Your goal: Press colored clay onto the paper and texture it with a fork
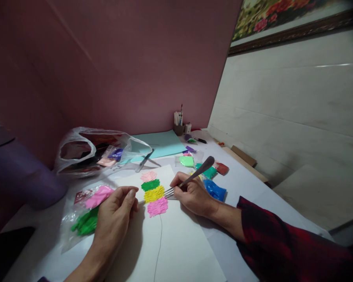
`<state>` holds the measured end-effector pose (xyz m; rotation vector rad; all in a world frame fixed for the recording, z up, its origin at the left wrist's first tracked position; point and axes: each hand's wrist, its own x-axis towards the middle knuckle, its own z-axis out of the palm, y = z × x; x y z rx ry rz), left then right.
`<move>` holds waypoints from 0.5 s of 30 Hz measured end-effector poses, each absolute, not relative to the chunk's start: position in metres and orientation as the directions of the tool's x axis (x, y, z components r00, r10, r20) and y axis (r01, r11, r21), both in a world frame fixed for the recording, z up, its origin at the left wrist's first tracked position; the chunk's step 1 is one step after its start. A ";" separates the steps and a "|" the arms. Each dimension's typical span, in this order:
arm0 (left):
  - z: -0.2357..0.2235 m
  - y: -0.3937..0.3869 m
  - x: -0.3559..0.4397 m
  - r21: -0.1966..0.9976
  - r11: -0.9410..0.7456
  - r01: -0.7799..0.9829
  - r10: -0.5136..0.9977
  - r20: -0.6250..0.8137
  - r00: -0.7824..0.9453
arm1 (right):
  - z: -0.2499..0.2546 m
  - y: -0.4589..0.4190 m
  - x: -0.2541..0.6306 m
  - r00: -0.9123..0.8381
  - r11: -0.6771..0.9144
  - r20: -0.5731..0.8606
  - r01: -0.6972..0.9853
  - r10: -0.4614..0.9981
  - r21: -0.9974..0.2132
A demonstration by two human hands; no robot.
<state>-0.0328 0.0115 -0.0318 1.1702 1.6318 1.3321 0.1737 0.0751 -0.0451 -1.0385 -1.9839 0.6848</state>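
My right hand (192, 196) is closed round a metal fork (197, 171), its handle slanting up to the right. The fork's tines reach the right edge of the yellow clay patch (154, 194). Stacked with it on white paper (176, 243) are pale pink (148, 176), green (150, 184) and bright pink clay patches (157, 206), all with ridged surfaces. A thin drawn line runs down from the lowest patch. Left of the patches, my left hand (114, 215) is curled with thumb against fingers; nothing shows in it. Beside it lie pink (99, 196) and green clay (86, 222) on clear plastic.
A clear plastic bag (76, 162) stands back left, near a large purple object (26, 176). A utility knife (145, 160) lies by light blue paper (161, 143). Blue (215, 190) and red clay packets (222, 168) lie right; a brush cup (179, 128) stands behind.
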 end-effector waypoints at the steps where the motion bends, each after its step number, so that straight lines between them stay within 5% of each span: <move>1: -0.032 0.011 -0.033 0.977 0.057 0.205 0.943 0.015 -0.333 | -0.045 0.075 0.174 -0.368 0.527 0.390 0.429 0.844 -0.734; 15: -0.034 0.013 -0.034 0.982 0.051 0.181 0.945 0.011 -0.325 | -0.040 0.073 0.176 -0.309 0.564 0.472 0.437 0.826 -0.701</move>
